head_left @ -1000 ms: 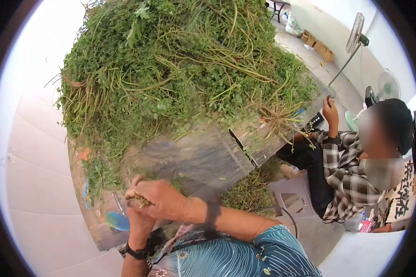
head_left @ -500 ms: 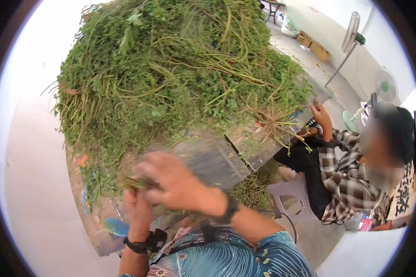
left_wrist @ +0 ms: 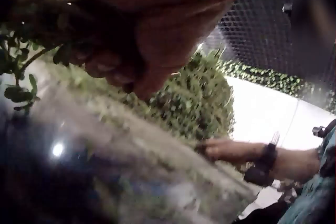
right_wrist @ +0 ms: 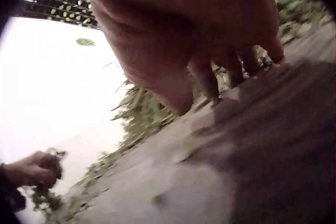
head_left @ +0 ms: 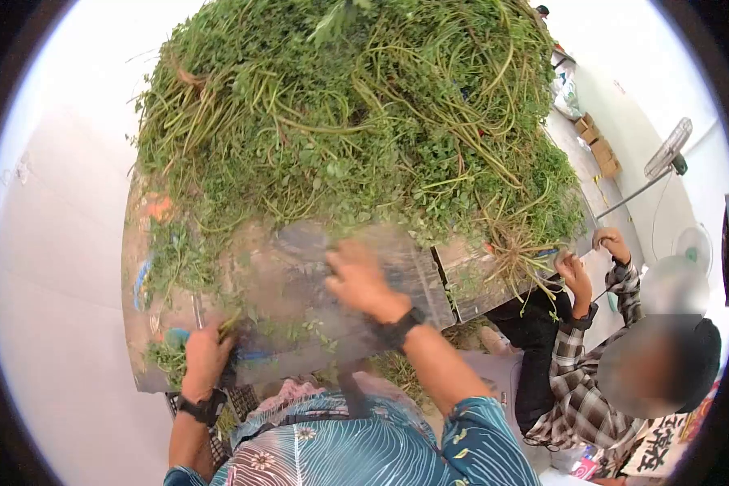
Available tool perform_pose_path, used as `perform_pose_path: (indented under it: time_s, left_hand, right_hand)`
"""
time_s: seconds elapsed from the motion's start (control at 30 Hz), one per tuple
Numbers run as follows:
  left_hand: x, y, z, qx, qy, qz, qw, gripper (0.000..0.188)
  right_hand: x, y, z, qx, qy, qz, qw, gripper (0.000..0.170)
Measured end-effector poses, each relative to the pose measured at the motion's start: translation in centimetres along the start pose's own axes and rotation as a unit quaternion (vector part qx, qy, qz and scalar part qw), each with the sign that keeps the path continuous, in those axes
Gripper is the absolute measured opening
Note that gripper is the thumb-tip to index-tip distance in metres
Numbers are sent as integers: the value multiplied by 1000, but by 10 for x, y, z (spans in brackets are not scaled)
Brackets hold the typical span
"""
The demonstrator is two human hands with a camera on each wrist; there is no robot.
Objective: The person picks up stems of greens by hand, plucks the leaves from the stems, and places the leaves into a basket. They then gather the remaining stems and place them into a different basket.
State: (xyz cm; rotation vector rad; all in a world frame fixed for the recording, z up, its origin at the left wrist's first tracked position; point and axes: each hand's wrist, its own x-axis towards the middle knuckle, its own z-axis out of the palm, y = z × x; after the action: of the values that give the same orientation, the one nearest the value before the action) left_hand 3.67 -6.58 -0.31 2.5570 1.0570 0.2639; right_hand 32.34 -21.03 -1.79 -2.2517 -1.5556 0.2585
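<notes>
At the table's near left, my left hand [head_left: 205,356] grips a small bunch of leafy green stems [head_left: 167,358]. Stem ends poke out above its fist, and leaves hang on the outer side. In the left wrist view its fingers curl in, with a leafy sprig [left_wrist: 20,94] beside them. My right hand [head_left: 363,279] is empty, over the dark tabletop [head_left: 409,283] near the middle. Seen from the right wrist, its fingers [right_wrist: 205,77] are spread and point down, fingertips right at the surface. A huge heap of green leafy stems [head_left: 324,146] rises beyond both hands.
Loose sprigs [head_left: 178,259] lie along the left edge. A seated person in a checked shirt [head_left: 575,397] has both hands raised at the right, by a root cluster [head_left: 517,253]. Fans [head_left: 668,150] and cardboard boxes [head_left: 599,150] stand farther back. A pale wall [head_left: 65,243] borders the left.
Earlier both hands were together around the stems. Now the left has moved down and left with the bunch, and the right has let go and reached out over the table. The view has shifted.
</notes>
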Motion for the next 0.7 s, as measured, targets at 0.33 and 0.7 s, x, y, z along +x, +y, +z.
perform_pose_path:
  time_s: [0.33, 0.7]
  left_hand:
    - [-13, 7, 33, -1, 135, 20, 991, 31]
    - [-13, 7, 31, 7, 160, 49, 986, 18]
  right_hand:
    - [47, 64, -26, 13, 66, 213, 975, 52]
    - [32, -27, 13, 159, -26, -63, 985, 47]
